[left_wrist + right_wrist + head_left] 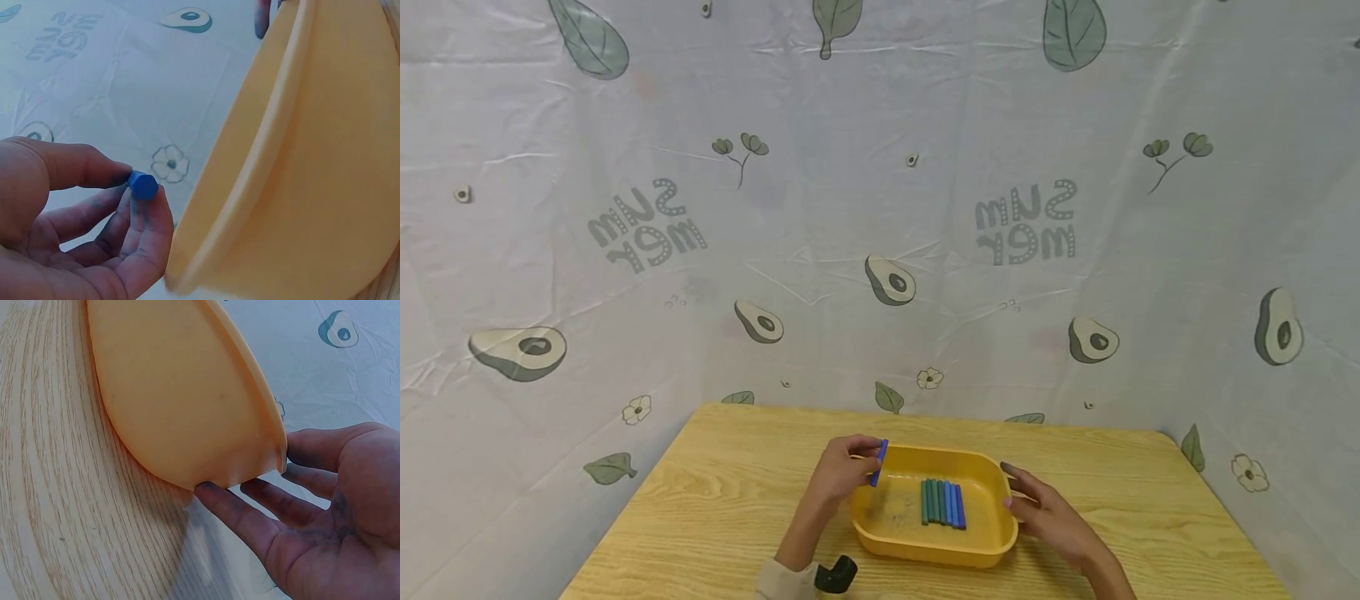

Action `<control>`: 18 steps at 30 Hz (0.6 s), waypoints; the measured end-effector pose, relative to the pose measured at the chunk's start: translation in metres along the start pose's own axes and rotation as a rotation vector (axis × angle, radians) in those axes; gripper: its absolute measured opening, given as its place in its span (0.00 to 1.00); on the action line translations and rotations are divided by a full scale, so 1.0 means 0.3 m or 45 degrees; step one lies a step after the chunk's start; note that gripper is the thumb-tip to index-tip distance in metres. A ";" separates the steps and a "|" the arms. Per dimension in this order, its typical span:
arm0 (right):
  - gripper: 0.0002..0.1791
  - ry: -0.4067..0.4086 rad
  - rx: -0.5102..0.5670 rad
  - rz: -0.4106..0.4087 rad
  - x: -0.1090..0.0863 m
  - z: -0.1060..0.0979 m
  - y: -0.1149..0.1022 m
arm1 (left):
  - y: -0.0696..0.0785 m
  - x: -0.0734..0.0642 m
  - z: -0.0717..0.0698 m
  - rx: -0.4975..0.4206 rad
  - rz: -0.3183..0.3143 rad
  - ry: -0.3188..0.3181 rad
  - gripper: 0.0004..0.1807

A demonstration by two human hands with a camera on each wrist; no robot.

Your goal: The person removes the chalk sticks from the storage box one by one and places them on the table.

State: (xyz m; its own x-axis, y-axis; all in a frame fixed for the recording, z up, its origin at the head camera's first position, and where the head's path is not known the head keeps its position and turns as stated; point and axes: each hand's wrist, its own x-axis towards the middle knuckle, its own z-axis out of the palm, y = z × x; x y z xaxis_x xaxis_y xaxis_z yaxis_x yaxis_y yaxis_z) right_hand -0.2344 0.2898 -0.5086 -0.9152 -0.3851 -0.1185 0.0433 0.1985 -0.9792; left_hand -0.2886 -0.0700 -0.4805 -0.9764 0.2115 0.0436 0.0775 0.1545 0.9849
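Note:
My left hand (842,467) pinches a blue chalk stick (880,463) between thumb and fingertips, over the left end of a yellow tray (936,553). In the left wrist view the stick's hexagonal end (145,187) faces the camera, and the fingers carry dark smudges. At the tray's right end, my right hand (1041,508) grips the rim, the thumb on the edge and fingers against the outer wall (181,425). Inside the tray, right of its middle, several chalk sticks (942,503) lie side by side, green on the left and blue on the right.
The tray stands on a light wood-grain table (730,483). Dusty smudges mark the tray's floor on the left. Behind the table hangs a pale sheet (820,217) printed with avocados and leaves. A dark band (837,575) shows at the left wrist.

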 end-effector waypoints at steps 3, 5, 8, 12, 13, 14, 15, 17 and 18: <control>0.43 0.001 -0.005 -0.002 0.003 -0.003 0.003 | 0.000 0.001 -0.023 0.032 0.009 0.031 0.19; 0.43 0.004 -0.006 0.000 0.004 -0.004 0.005 | -0.003 0.002 -0.037 0.030 0.003 0.048 0.18; 0.43 0.009 -0.006 0.006 0.005 -0.004 0.006 | -0.006 0.000 -0.056 0.005 0.002 0.058 0.18; 0.43 0.017 -0.007 0.022 0.004 -0.002 0.003 | -0.013 -0.004 -0.080 -0.022 -0.010 0.064 0.19; 0.43 0.017 -0.006 0.023 0.004 -0.001 0.003 | -0.017 -0.006 -0.087 -0.019 -0.011 0.070 0.19; 0.43 0.019 -0.007 0.026 0.003 0.000 0.002 | -0.019 -0.007 -0.094 -0.014 -0.013 0.077 0.19; 0.43 0.020 -0.009 0.026 0.004 0.000 0.002 | -0.022 -0.008 -0.101 -0.006 -0.012 0.084 0.19; 0.42 0.023 -0.011 0.023 0.004 0.000 0.002 | -0.028 -0.011 -0.119 0.005 -0.018 0.104 0.19; 0.42 0.022 -0.012 0.021 0.005 0.000 0.003 | -0.029 -0.012 -0.128 0.011 -0.022 0.116 0.19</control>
State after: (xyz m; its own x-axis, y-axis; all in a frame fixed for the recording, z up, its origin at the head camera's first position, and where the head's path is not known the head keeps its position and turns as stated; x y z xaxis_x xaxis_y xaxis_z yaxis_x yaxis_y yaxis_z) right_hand -0.2356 0.2894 -0.5096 -0.9213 -0.3660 -0.1313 0.0544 0.2130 -0.9755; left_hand -0.2935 -0.1091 -0.4829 -0.9919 0.1198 0.0417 0.0615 0.1659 0.9842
